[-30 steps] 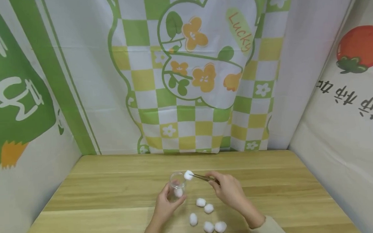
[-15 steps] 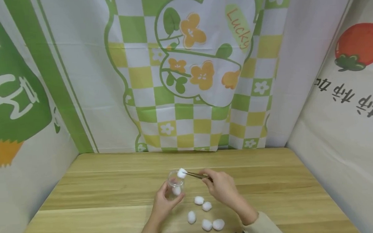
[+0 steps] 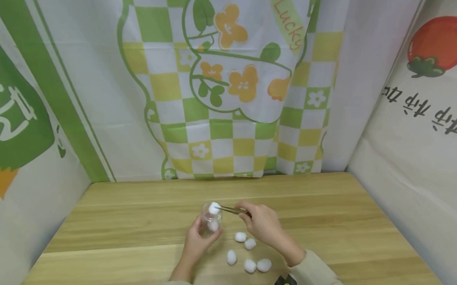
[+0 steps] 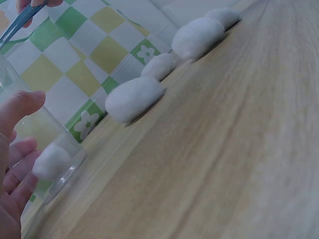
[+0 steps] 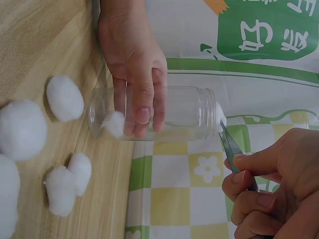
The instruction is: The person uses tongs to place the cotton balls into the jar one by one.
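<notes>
A clear plastic jar (image 5: 174, 107) stands upright on the table, and my left hand (image 3: 196, 242) grips it round its side, thumb in front. One cotton ball (image 5: 114, 123) lies at the bottom inside. My right hand (image 3: 263, 223) pinches metal tweezers (image 5: 230, 144), whose tips hold another cotton ball (image 3: 214, 208) at the jar's open mouth. In the right wrist view that ball is partly hidden by the jar's rim. Several loose cotton balls (image 3: 231, 257) lie on the table between my hands, nearer to me.
The wooden table (image 3: 132, 225) ends at a checked cloth (image 3: 220, 134) hanging behind it. Printed cloth walls stand on the left (image 3: 54, 138) and right (image 3: 400, 159).
My right hand has moved left with the tweezers, bringing the cotton ball from beside the jar to over its mouth. The left hand still holds the jar. The head view has tilted down slightly.
</notes>
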Available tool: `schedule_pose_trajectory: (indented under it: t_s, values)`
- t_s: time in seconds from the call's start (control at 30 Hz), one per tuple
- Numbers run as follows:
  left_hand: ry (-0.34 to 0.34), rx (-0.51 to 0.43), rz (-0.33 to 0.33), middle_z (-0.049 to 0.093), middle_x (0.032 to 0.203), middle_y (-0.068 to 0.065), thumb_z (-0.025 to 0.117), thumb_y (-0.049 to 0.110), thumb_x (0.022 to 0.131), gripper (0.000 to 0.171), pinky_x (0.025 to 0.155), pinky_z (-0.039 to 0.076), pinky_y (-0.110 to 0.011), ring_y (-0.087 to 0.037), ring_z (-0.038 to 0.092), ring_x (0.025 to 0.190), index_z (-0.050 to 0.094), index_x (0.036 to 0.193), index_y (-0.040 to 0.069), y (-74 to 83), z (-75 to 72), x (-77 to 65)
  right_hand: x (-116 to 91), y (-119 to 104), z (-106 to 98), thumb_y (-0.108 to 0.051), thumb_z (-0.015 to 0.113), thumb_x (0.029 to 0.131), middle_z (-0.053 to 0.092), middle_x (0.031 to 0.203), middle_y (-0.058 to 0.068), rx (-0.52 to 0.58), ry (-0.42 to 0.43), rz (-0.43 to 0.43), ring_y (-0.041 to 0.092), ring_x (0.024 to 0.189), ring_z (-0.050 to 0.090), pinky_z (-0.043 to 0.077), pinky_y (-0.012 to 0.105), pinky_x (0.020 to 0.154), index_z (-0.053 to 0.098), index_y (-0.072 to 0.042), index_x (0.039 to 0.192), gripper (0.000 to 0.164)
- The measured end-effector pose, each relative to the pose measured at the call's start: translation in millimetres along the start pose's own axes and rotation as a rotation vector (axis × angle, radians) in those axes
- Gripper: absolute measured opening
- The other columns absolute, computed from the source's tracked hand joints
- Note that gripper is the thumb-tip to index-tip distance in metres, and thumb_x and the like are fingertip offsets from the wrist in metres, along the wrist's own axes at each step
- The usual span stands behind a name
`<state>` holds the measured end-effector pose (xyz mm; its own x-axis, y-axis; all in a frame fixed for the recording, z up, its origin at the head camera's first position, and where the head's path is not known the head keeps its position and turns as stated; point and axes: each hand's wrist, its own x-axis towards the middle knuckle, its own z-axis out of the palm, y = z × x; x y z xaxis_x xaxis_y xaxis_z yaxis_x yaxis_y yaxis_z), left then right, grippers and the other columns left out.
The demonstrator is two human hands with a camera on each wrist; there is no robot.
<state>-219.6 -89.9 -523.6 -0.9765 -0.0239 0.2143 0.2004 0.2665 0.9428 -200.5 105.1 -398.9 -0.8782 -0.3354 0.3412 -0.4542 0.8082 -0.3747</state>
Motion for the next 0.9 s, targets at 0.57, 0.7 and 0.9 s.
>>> schedule_pose_trajectory:
  t_s: [0.57, 0.7, 0.9]
  values:
    - [0.029, 0.01, 0.106, 0.061, 0.129, -0.023, 0.08, 0.017, 0.076, 0.06, 0.104, 0.046, -0.058, -0.044, 0.057, 0.121, 0.054, 0.127, 0.002, -0.7, 1.6, 2.1, 1.4, -1.6, 0.2, -0.01, 0.064, 0.09, 0.069, 0.069, 0.004, 0.038, -0.037, 0.0, 0.003, 0.049, 0.041, 0.028, 0.015, 0.042, 0.066, -0.01, 0.108, 0.018]
    - [0.01, -0.033, 0.041, 0.062, 0.131, -0.017, 0.08, 0.015, 0.076, 0.058, 0.107, 0.044, -0.055, -0.038, 0.058, 0.124, 0.055, 0.128, 0.005, -0.1, 1.3, 1.8, -0.1, -0.9, -0.8, -0.01, 0.063, 0.09, 0.071, 0.073, 0.006, 0.063, -0.05, 0.016, 0.003, 0.05, 0.043, 0.029, 0.015, 0.042, 0.066, -0.01, 0.109, 0.019]
    - [0.011, -0.046, 0.011, 0.061, 0.133, -0.016, 0.08, 0.014, 0.076, 0.059, 0.109, 0.043, -0.054, -0.037, 0.056, 0.126, 0.055, 0.129, 0.007, -1.3, 0.9, 0.7, -1.1, 0.5, -2.0, -0.011, 0.063, 0.091, 0.072, 0.075, 0.007, 0.075, -0.058, 0.031, 0.005, 0.049, 0.042, 0.028, 0.015, 0.042, 0.066, -0.011, 0.109, 0.019]
